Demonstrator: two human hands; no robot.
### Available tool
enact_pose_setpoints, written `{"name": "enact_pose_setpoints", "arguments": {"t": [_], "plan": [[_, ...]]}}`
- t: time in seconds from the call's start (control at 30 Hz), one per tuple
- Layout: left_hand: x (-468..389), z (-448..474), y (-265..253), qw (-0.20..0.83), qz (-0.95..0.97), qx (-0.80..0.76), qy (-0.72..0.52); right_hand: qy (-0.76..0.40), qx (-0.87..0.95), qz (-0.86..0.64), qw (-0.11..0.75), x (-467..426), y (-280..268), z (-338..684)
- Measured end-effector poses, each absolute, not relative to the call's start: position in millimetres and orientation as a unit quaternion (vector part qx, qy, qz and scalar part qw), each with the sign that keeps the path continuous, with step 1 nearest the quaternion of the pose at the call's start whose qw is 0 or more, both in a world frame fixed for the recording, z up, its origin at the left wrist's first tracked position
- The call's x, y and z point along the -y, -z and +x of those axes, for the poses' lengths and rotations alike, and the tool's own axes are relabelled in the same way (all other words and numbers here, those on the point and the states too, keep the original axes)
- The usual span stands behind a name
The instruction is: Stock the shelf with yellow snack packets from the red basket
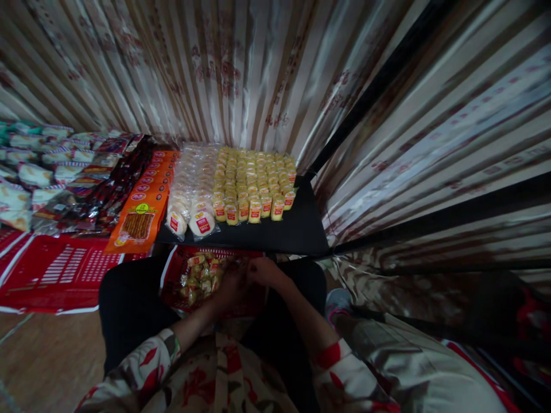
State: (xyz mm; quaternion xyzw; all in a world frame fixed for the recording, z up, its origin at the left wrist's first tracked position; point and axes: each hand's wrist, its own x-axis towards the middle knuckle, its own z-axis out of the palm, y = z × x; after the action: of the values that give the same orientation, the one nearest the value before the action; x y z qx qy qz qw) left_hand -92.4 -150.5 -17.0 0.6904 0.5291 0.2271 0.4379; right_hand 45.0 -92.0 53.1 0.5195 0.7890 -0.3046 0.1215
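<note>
My left hand (231, 282) and my right hand (264, 271) meet over the right part of a red plastic basket (170, 269) between my legs. The fingers of both are closed and drawn together. Whatever they hold is too dark and small to make out. Yellow wrapped snack cakes (202, 278) lie loose in the basket, to the left of my hands. Just beyond, rows of similar yellow packaged cakes (253, 186) stand close together on a black table (297, 226).
Left of the cakes are clear bags of round white pastries (201, 221), an orange snack packet (140, 209), dark packets (114, 189) and white bags (37, 175). A larger red basket (64, 272) stands at left. Behind hangs a striped curtain (241, 74); another person's leg (413, 355) is at right.
</note>
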Motion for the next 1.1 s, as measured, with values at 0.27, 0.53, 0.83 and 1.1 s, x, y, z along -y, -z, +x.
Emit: {"name": "enact_pose_setpoints", "arguments": {"t": [0.27, 0.53, 0.83, 1.1], "plan": [[133, -92, -21, 0.462, 0.638, -0.577, -0.217, 0.332, -0.726, 0.594, -0.096, 97, -76, 65], [108, -79, -51, 0.464, 0.63, -0.558, -0.278, 0.338, -0.697, 0.572, -0.269, 123, -64, 80], [84, -36, -101, 0.372, 0.699, -0.535, -0.295, 0.167, -0.664, 0.627, -0.372, 123, -62, 94], [33, 10, -128, 0.382, 0.715, -0.508, -0.291, 0.153, -0.591, 0.647, -0.456, 76, -81, 127]]}}
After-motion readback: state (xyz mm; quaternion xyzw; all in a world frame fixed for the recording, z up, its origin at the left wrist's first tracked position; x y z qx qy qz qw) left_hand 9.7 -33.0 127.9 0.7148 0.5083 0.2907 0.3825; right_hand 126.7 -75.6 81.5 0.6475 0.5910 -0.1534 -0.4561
